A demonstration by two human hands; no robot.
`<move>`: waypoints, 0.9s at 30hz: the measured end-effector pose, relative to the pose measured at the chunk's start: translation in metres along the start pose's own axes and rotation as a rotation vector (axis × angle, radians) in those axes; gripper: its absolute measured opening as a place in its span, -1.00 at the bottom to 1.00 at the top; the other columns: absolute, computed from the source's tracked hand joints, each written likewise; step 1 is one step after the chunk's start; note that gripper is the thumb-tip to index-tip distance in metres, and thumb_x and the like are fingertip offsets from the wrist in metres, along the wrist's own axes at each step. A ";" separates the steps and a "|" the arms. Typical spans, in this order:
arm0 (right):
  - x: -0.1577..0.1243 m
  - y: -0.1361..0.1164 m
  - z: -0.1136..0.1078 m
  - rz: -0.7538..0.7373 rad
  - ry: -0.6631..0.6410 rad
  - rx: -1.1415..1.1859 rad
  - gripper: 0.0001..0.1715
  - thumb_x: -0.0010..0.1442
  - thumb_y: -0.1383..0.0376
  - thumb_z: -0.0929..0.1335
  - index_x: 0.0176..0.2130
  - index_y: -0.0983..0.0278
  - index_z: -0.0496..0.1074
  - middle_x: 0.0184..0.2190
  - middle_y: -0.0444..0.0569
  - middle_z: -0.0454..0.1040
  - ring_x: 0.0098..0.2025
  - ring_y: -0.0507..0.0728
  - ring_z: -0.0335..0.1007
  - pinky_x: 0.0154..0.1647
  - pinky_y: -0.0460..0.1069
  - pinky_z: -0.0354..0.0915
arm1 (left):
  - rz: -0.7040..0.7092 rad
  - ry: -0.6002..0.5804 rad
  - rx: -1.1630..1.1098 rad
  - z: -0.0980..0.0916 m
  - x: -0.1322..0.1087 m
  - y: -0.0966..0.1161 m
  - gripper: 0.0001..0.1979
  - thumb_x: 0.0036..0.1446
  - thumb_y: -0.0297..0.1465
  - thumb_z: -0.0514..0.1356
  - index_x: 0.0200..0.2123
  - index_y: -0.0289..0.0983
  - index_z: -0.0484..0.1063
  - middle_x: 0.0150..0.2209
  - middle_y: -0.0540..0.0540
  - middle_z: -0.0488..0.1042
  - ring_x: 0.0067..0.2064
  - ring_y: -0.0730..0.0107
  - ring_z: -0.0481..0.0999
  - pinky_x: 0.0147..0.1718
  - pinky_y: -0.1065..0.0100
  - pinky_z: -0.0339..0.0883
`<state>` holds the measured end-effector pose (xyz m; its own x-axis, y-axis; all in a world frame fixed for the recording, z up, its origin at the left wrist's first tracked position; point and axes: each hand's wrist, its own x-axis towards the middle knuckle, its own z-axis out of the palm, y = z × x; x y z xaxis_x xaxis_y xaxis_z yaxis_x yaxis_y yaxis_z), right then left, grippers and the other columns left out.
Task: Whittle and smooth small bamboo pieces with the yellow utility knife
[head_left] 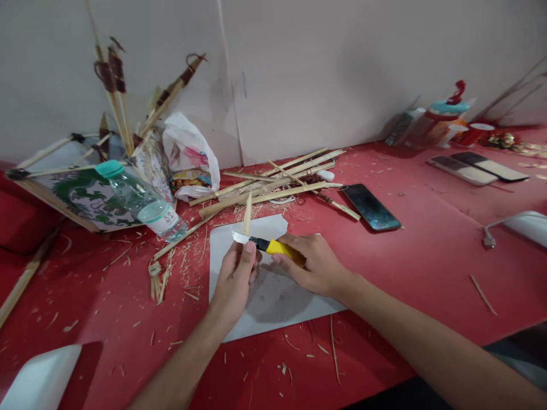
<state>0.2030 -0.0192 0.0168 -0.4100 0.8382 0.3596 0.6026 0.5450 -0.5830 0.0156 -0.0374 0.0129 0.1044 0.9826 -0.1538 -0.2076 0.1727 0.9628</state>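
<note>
My left hand is closed round a short bamboo strip that sticks up and away from the fingers. My right hand grips a yellow utility knife, its blade pointing left and resting against the strip just above my left thumb. Both hands hover over a white sheet lying on the red table. A loose pile of bamboo sticks lies just beyond the sheet.
A plastic water bottle lies on its side at the left, by a bamboo frame with a printed cover and a plastic bag. A black phone lies right of the sticks. Shavings litter the table. More items stand at the far right.
</note>
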 end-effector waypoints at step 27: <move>-0.007 0.001 0.006 -0.143 0.196 -0.256 -0.65 0.30 0.10 0.36 -0.08 0.31 0.50 -0.30 0.03 0.61 -0.39 0.11 0.49 -0.39 -0.01 0.26 | 0.146 0.118 0.324 -0.002 0.001 -0.005 -0.48 0.18 0.02 0.20 -0.58 -0.23 0.17 -0.61 0.10 0.07 -0.55 0.52 0.05 -0.57 0.43 -0.01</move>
<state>0.2026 -0.0245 0.0094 -0.3782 0.7281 0.5717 0.7113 0.6239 -0.3239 0.0148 -0.0370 0.0073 -0.0199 0.9997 -0.0163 0.1087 0.0184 0.9939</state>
